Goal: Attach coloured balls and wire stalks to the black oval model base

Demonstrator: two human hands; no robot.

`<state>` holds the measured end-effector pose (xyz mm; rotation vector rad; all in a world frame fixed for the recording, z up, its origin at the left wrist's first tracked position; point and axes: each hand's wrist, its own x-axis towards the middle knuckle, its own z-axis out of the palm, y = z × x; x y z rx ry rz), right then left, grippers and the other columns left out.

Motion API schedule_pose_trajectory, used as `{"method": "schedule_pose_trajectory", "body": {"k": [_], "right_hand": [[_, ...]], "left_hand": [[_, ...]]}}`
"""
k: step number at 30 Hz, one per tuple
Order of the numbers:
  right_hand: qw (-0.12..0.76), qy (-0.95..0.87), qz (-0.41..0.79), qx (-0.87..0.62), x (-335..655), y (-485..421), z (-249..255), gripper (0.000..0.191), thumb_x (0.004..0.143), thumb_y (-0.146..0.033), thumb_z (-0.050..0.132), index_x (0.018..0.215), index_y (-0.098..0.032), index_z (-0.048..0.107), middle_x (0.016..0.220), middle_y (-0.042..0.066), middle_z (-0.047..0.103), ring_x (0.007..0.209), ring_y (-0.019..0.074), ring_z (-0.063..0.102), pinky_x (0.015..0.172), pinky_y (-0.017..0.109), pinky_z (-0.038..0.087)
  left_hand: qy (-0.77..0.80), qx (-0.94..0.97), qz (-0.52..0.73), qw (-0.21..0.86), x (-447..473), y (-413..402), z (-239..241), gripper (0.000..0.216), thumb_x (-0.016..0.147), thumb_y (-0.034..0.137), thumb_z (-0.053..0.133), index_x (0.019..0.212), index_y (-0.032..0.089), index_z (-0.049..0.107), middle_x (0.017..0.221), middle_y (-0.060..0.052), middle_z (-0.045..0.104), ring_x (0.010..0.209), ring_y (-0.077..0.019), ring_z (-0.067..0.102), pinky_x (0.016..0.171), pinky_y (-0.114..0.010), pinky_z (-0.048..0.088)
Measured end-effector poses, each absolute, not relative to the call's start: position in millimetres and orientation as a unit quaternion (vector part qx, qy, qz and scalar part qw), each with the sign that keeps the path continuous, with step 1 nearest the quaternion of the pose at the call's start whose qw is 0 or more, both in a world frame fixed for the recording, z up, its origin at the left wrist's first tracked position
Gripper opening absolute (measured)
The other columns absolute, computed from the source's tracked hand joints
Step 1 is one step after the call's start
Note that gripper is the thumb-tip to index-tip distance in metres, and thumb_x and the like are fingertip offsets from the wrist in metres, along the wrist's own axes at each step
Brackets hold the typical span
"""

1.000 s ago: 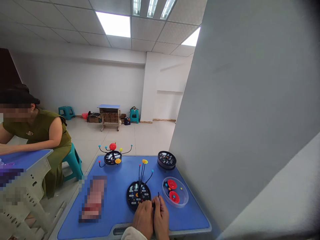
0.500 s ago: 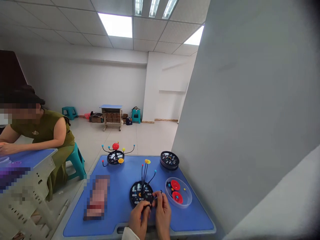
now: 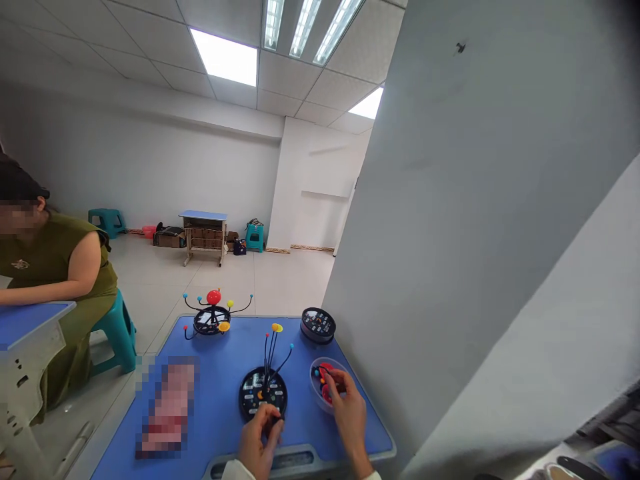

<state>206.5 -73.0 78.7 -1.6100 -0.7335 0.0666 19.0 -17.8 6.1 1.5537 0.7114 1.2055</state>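
Observation:
A black round base (image 3: pixel 263 393) with thin black arms tipped by yellow, orange and blue balls (image 3: pixel 276 329) stands on the blue table (image 3: pixel 220 373). My left hand (image 3: pixel 259 441) is curled at the base's near edge, fingers pinched on a small dark piece. My right hand (image 3: pixel 347 408) reaches into the clear plastic dish (image 3: pixel 316 371) of red discs and small coloured balls, fingers bent over the parts; whether it holds one I cannot tell.
A finished model with a red ball (image 3: pixel 212 313) stands at the table's far left, and a second black base (image 3: pixel 318 325) at the far right. A blurred object (image 3: pixel 165 407) lies left. A grey wall (image 3: pixel 475 233) is close on the right. A seated person (image 3: pixel 50 267) works at another table on the left.
My right hand has left the base and moved right into the clear dish. My left hand stayed at the base's near edge. The view has swung a little to the right.

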Motion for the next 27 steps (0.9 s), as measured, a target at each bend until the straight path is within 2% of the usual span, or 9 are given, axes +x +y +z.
{"method": "schedule_pose_trajectory", "body": {"k": [6,12,16,21,27], "right_hand": [[0.569,-0.376,-0.03,-0.731,210,-73,78,0.034,0.072,-0.059,0.073,0.075,-0.026,0.077,0.068,0.004,0.075,0.054,0.0223,0.061,0.052,0.03,0.039],[0.538,-0.481,-0.042,-0.69,186,-73,82,0.032,0.088,-0.052,0.063,0.086,-0.025,0.079,0.083,0.008,0.079,0.071,0.0251,0.07,0.07,0.036,0.049],[0.496,-0.59,0.008,-0.637,151,-79,69,0.023,0.094,-0.04,0.059,0.091,-0.03,0.079,0.08,0.003,0.08,0.071,0.0213,0.073,0.068,0.031,0.053],[0.448,-0.658,0.006,-0.605,129,-90,61,0.028,0.099,-0.031,0.05,0.114,-0.031,0.073,0.098,0.006,0.08,0.086,0.0227,0.075,0.074,0.033,0.057],[0.464,-0.65,-0.031,-0.6,133,-95,67,0.024,0.099,-0.035,0.053,0.107,-0.034,0.075,0.092,0.004,0.08,0.077,0.0224,0.074,0.069,0.034,0.057]], "left_hand": [[0.287,0.65,0.494,0.502,19,-17,3,0.036,0.093,0.059,0.05,0.087,0.024,0.058,0.061,0.004,0.061,0.051,-0.015,0.056,0.055,-0.025,0.046],[0.274,0.661,0.482,0.506,16,-12,3,0.03,0.096,0.052,0.05,0.092,0.024,0.06,0.064,0.002,0.066,0.057,-0.0169,0.063,0.06,-0.026,0.051],[0.253,0.674,0.463,0.517,11,-3,0,0.03,0.096,0.051,0.05,0.097,0.023,0.061,0.081,-0.004,0.072,0.068,-0.0188,0.068,0.067,-0.029,0.056],[0.259,0.673,0.462,0.516,10,1,-7,0.034,0.098,0.055,0.044,0.095,0.023,0.056,0.08,-0.003,0.066,0.076,-0.0204,0.067,0.072,-0.031,0.056],[0.222,0.696,0.428,0.532,14,-5,-7,0.033,0.1,0.055,0.041,0.093,0.025,0.051,0.072,0.001,0.064,0.066,-0.0177,0.063,0.066,-0.029,0.053]]}}
